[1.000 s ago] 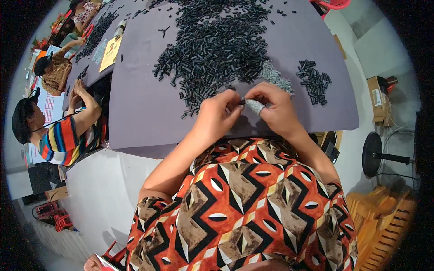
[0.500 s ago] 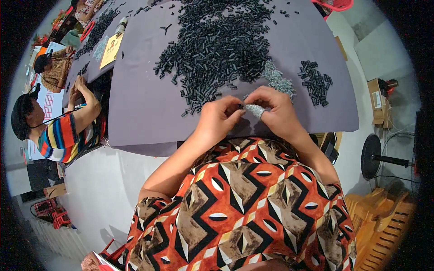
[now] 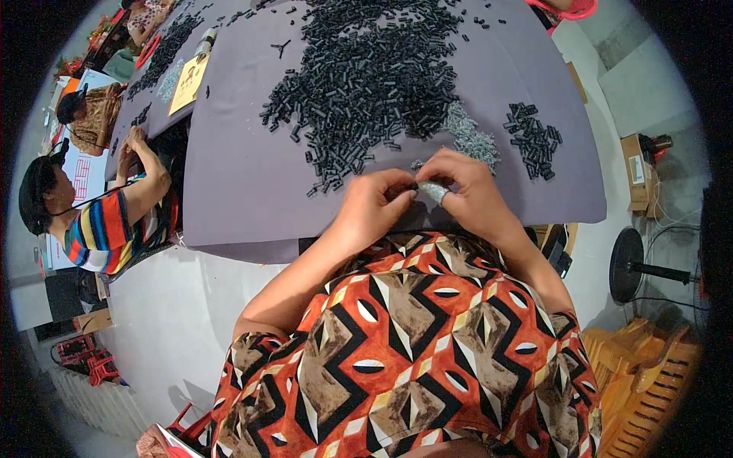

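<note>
Together, both hands (image 3: pixel 372 204) (image 3: pixel 472 188) pinch small black part (image 3: pixel 414 185); pink basket (image 3: pixel 582 11) beside table (image 3: pixel 237 168), contents unclear.

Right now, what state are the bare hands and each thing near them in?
Left bare hand: pinched shut
Small black piece: held in that pinch, mostly hidden
Right bare hand: curled, grip unclear
Silvery wrap: around the right thumb
Large heap of black cylindrical pieces: loose, spread out
Small cluster of black cylindrical pieces: loose, apart
Small silvery pieces: loosely piled beside the large heap
</note>
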`<state>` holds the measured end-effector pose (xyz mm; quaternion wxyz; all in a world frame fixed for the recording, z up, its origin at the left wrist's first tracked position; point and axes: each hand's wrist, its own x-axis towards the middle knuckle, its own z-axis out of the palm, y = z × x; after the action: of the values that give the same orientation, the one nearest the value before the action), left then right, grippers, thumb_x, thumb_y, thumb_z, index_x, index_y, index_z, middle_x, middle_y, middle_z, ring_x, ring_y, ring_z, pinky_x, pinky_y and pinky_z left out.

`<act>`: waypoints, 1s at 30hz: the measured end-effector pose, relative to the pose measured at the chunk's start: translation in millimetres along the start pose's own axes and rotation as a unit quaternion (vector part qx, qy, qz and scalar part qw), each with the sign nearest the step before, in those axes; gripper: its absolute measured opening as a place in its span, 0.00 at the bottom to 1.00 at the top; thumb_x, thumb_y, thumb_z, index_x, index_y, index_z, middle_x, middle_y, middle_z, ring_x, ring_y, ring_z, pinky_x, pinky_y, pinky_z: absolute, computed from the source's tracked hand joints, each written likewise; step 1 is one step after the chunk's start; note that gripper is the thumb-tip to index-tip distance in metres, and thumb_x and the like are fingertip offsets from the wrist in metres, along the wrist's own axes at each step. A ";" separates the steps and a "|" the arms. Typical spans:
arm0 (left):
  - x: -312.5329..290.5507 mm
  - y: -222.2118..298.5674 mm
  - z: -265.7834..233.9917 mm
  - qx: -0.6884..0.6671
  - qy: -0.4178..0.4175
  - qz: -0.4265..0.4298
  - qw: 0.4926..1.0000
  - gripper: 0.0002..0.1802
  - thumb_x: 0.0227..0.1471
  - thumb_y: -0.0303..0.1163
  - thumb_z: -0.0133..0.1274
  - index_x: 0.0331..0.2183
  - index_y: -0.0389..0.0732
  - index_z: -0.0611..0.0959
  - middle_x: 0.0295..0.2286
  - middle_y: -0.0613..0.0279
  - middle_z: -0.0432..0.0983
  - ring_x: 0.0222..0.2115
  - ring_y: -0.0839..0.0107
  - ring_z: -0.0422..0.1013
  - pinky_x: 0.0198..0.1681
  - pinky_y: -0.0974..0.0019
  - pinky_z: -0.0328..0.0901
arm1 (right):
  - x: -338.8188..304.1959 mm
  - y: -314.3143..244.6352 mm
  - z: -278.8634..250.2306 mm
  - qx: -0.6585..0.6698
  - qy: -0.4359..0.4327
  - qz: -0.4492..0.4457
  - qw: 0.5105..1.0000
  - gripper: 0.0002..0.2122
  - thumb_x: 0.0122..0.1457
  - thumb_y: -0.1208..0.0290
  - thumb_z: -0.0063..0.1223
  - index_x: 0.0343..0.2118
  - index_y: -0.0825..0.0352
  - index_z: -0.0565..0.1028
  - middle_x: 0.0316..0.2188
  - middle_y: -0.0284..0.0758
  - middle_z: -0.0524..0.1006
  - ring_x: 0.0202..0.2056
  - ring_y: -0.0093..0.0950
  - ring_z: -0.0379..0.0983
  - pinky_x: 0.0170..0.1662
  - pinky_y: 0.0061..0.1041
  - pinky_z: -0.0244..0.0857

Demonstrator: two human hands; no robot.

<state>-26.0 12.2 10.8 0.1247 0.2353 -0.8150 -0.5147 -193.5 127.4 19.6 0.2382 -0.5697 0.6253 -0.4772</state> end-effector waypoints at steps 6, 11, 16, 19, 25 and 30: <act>-1.1 1.6 -3.2 -0.028 -0.039 -0.048 0.998 0.11 0.54 0.25 0.57 0.40 0.31 0.81 0.30 0.61 0.81 0.31 0.80 0.72 0.36 0.71 0.68 | -1.7 0.5 -1.5 -0.006 -0.036 0.015 0.999 0.07 0.49 0.78 0.57 0.32 0.69 0.77 0.29 0.40 0.76 0.32 0.37 0.75 0.36 0.30 0.68; -14.2 -2.1 2.6 -0.024 -0.030 -0.031 0.999 0.11 0.54 0.26 0.57 0.39 0.31 0.81 0.30 0.61 0.80 0.32 0.79 0.72 0.37 0.70 0.68 | -6.5 -2.2 -0.7 -0.012 -0.061 0.008 0.998 0.07 0.49 0.78 0.56 0.32 0.70 0.76 0.28 0.40 0.76 0.30 0.35 0.75 0.35 0.30 0.68; -13.0 0.3 -1.6 -0.002 -0.032 -0.046 0.998 0.11 0.54 0.26 0.57 0.39 0.31 0.81 0.31 0.60 0.81 0.32 0.78 0.72 0.37 0.70 0.68 | -7.5 -5.5 1.8 0.041 -0.051 0.048 0.997 0.07 0.49 0.78 0.56 0.33 0.71 0.77 0.28 0.39 0.76 0.30 0.31 0.76 0.34 0.27 0.68; -12.3 0.6 -2.9 -0.003 -0.035 -0.041 0.999 0.10 0.54 0.26 0.57 0.39 0.31 0.81 0.30 0.61 0.81 0.32 0.79 0.71 0.37 0.70 0.68 | -6.4 -3.5 2.9 0.058 -0.024 0.055 0.996 0.07 0.49 0.78 0.57 0.32 0.71 0.77 0.28 0.38 0.76 0.29 0.29 0.75 0.34 0.26 0.68; -13.2 -4.9 1.9 -0.039 -0.043 -0.042 0.997 0.09 0.54 0.25 0.57 0.38 0.31 0.81 0.29 0.65 0.79 0.29 0.80 0.71 0.34 0.73 0.67 | -6.9 -3.6 1.0 0.068 -0.050 0.089 0.992 0.06 0.49 0.79 0.57 0.32 0.70 0.78 0.28 0.38 0.76 0.29 0.29 0.76 0.34 0.26 0.68; -13.5 -6.0 -0.5 -0.154 -0.089 -0.109 0.978 0.09 0.54 0.25 0.57 0.38 0.31 0.81 0.28 0.66 0.79 0.26 0.81 0.70 0.31 0.75 0.66 | -5.7 -0.8 -1.3 0.030 -0.068 0.024 0.997 0.07 0.49 0.77 0.57 0.32 0.69 0.79 0.28 0.37 0.77 0.30 0.30 0.76 0.34 0.26 0.68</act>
<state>-12.6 16.5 6.1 0.0295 0.2536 -0.7030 -0.6637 -192.8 133.2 19.4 0.3086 -0.5784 0.6062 -0.4502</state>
